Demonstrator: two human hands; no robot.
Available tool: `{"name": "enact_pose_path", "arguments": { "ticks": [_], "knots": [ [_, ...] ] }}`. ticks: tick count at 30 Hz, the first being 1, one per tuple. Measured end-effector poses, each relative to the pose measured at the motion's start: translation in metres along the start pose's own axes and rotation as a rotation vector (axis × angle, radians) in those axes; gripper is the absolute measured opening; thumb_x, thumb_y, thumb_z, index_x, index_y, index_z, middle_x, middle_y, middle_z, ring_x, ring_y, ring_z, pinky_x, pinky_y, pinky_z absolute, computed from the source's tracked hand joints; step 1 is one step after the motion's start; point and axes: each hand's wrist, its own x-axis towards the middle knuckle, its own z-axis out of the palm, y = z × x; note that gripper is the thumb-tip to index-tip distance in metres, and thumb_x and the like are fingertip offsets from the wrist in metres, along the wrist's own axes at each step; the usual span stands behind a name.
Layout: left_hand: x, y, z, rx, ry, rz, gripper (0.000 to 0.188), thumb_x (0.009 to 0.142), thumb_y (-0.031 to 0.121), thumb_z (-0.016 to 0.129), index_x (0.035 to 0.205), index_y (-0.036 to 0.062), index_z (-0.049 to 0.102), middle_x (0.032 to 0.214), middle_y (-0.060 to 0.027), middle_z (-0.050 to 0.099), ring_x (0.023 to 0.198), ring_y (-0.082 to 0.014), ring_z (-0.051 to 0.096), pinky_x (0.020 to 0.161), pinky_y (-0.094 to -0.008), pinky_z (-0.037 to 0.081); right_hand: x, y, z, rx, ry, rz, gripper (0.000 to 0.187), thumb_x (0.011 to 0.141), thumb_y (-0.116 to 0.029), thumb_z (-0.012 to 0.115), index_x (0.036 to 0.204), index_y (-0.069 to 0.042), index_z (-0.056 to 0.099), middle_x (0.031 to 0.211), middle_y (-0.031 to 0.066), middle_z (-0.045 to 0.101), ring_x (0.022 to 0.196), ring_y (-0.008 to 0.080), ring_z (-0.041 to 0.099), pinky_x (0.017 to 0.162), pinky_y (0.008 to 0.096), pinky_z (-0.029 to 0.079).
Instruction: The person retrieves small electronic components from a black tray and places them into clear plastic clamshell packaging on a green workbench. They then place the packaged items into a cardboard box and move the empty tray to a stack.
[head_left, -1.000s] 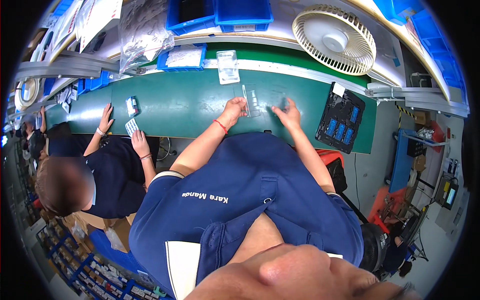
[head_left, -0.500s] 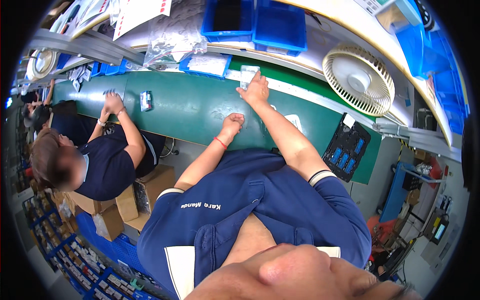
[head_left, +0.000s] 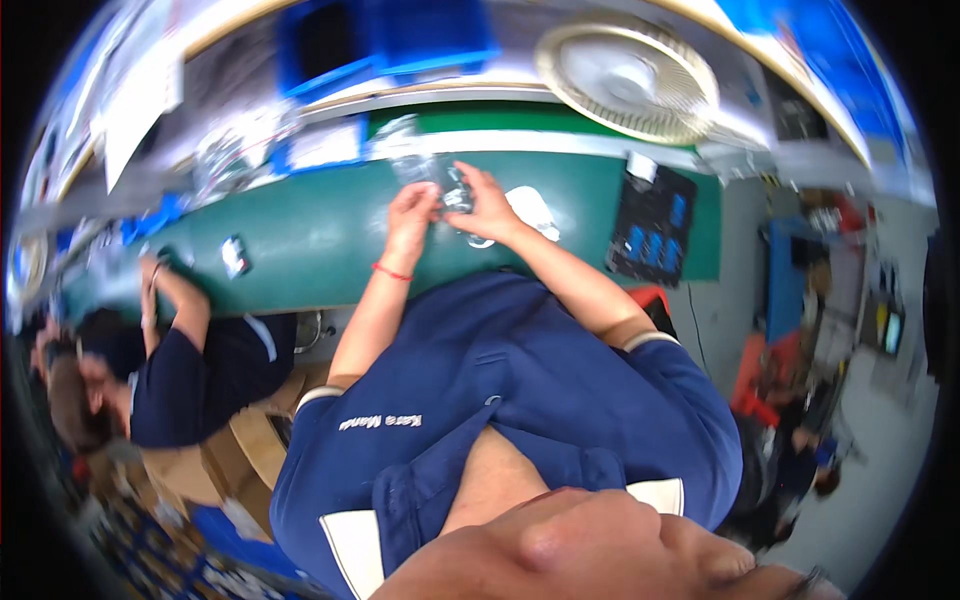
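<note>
Right over the green bench [head_left: 330, 240], a clear plastic pack [head_left: 403, 150] was held up, its near edge pinched by the left hand [head_left: 408, 215], whose thumb and fingers were drawn close together. Just beside it, the right hand [head_left: 487, 212] was held half open, thumb and forefinger spread around a clear, dark-looking piece [head_left: 456, 190]; whether that piece was actually gripped could not be told through the blur. Any print on the pack was smeared too. To the writing, then: pale lettering [head_left: 380, 422] was carried on the chest of the navy shirt [head_left: 520, 370], set upside down to the view. On the bench, a flat white piece [head_left: 533, 212] was laid near the right wrist, and farther right a black tray [head_left: 633, 205] was filled in part with blue pieces [head_left: 654, 247]; a white label [head_left: 641, 167] was seen at its far end, its face too small to be read. Over on the left, a small blue-and-white packet [head_left: 235, 256] was left standing out against the green, its markings blurred, near the forearm of a co-worker [head_left: 185, 320]. Behind the bench, white slips [head_left: 320, 147] were heaped in a blue bin, and up on the shelf a cream-coloured fan [head_left: 628, 78] was caught in a smear.
</note>
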Motion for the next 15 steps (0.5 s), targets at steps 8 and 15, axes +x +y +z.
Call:
{"name": "enact_pose_path", "arguments": {
  "ticks": [8,15],
  "knots": [
    [0.005,-0.044,-0.041,0.422,0.183,-0.046,0.029,0.081,0.019,0.064,0.106,0.0055,0.056,0.092,-0.0043,0.059,0.073,-0.0098,0.054,0.057,-0.0224,0.043,-0.102,0.084,-0.107,-0.745,0.518,0.588,0.078,0.063,-0.025,0.072,0.130,-0.009,0.036,0.118,0.0210,0.041,0.107,0.0359,0.039,0.093,0.0420,0.034],
    [0.024,-0.066,-0.043,0.626,0.377,-0.009,0.042,0.076,0.018,0.069,0.110,0.0006,0.053,0.102,-0.0109,0.056,0.086,-0.0196,0.055,0.072,-0.0305,0.046,-0.120,0.101,-0.090,-0.739,0.546,0.493,0.064,0.066,-0.030,0.072,0.120,-0.007,0.048,0.114,0.0187,0.048,0.105,0.0362,0.044,0.092,0.0424,0.036]
  ]
}}
